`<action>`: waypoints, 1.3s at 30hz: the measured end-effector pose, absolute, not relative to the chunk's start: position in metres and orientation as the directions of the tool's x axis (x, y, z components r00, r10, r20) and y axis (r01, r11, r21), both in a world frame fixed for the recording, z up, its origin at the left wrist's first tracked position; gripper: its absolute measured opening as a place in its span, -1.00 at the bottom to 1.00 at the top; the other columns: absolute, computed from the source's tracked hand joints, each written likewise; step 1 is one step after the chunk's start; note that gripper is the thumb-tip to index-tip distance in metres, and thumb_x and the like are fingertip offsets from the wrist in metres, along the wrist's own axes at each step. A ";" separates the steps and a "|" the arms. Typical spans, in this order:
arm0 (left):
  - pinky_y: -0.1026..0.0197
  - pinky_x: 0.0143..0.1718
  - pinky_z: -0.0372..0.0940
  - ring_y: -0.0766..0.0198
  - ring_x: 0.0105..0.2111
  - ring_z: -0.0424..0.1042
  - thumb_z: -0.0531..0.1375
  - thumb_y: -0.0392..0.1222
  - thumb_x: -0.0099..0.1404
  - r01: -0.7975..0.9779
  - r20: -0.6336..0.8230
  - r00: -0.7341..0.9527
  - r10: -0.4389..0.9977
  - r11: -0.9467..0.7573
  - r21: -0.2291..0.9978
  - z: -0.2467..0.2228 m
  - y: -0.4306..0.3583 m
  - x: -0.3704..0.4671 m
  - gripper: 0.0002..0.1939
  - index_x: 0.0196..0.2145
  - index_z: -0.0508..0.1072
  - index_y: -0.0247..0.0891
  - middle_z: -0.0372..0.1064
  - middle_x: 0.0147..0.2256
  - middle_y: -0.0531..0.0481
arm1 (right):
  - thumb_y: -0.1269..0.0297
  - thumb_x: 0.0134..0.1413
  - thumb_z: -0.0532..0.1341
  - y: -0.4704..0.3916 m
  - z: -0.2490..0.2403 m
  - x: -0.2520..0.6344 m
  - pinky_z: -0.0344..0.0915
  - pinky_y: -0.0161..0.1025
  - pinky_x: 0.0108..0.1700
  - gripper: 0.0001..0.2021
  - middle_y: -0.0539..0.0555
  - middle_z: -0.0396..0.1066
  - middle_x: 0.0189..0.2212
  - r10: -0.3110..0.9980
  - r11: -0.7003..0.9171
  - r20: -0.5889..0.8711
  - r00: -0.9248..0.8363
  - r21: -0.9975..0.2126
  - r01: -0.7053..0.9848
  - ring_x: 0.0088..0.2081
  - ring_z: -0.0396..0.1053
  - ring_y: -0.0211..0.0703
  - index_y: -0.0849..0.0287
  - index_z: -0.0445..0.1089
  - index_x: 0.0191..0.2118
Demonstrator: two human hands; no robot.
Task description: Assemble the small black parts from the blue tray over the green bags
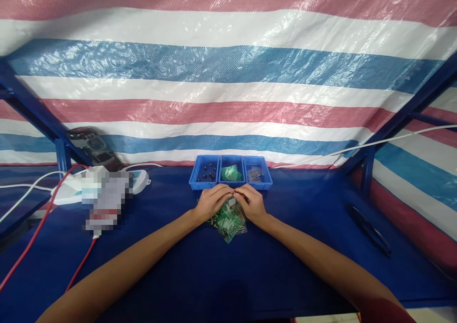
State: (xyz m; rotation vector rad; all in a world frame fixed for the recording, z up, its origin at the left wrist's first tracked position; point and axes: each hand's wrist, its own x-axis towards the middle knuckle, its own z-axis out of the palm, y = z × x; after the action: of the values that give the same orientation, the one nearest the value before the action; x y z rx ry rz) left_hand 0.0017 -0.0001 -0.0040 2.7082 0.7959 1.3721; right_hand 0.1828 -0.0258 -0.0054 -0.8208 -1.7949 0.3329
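Note:
Small clear plastic bags with green pieces inside lie in a loose pile (229, 222) on the blue tabletop. Over the far edge of this pile, my left hand (213, 202) and my right hand (253, 204) meet at the fingertips. Fingers of both hands are closed in a pinch, and what sits between them is too small and covered to name. Just beyond my hands stand three joined blue bins. The left bin (194, 181) holds several small dark parts, the middle bin (232, 159) green bagged pieces, and the right bin (264, 186) small clear bags.
To the left are a white power strip (143, 182), a blurred-out phone-like object (109, 201) on a red cable (83, 263), and a dark object (94, 146). A black strap-like item (369, 230) lies right. Blue frame posts and a striped sheet (228, 89) enclose the table.

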 end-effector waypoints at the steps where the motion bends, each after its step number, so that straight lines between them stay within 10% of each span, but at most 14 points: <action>1: 0.30 -0.28 0.36 0.29 -0.24 0.45 0.10 -0.26 0.31 0.442 0.752 0.484 0.448 -0.867 0.231 -0.003 -0.001 0.002 -0.84 -0.16 0.40 -0.26 0.43 -0.24 -0.09 | 0.28 0.25 0.04 -0.026 -0.005 0.183 0.29 -0.24 -0.33 -0.79 0.09 0.34 -0.42 0.674 0.722 0.716 -0.184 -0.586 0.367 -0.39 0.32 -0.18 0.19 0.40 -0.24; 11: 0.38 -0.54 0.31 0.47 -0.61 0.36 0.13 -0.32 0.26 0.445 0.814 0.378 0.441 -0.858 0.258 0.002 -0.004 0.004 -0.88 -0.23 0.40 -0.28 0.49 -0.28 -0.04 | 0.30 0.27 -0.01 -0.027 -0.004 0.184 0.29 -0.22 -0.26 -0.76 0.11 0.37 -0.39 0.704 0.692 0.687 -0.178 -0.607 0.391 -0.34 0.35 -0.16 0.20 0.39 -0.24; 19: 0.31 -0.32 0.37 0.30 -0.27 0.46 0.16 -0.33 0.25 0.435 0.819 0.405 0.405 -0.874 0.217 0.004 -0.003 0.005 -0.89 -0.24 0.43 -0.28 0.45 -0.25 -0.08 | 0.31 0.26 -0.01 -0.027 -0.004 0.184 0.30 -0.22 -0.24 -0.77 0.12 0.38 -0.36 0.706 0.692 0.684 -0.182 -0.613 0.382 -0.33 0.35 -0.16 0.19 0.39 -0.23; 39: 0.29 -0.29 0.39 0.30 -0.31 0.47 0.16 -0.27 0.28 0.428 0.811 0.402 0.426 -0.870 0.245 0.003 -0.003 0.003 -0.89 -0.24 0.45 -0.28 0.48 -0.31 -0.05 | 0.32 0.26 -0.01 -0.028 -0.002 0.184 0.30 -0.20 -0.22 -0.77 0.12 0.37 -0.35 0.705 0.695 0.684 -0.187 -0.614 0.374 -0.29 0.36 -0.14 0.19 0.38 -0.23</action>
State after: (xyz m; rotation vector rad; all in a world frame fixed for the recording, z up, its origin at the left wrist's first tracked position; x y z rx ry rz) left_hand 0.0027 -0.0029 0.0025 2.6314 0.8016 1.5211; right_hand 0.1841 -0.0281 -0.0019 -0.8553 -1.8021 0.3745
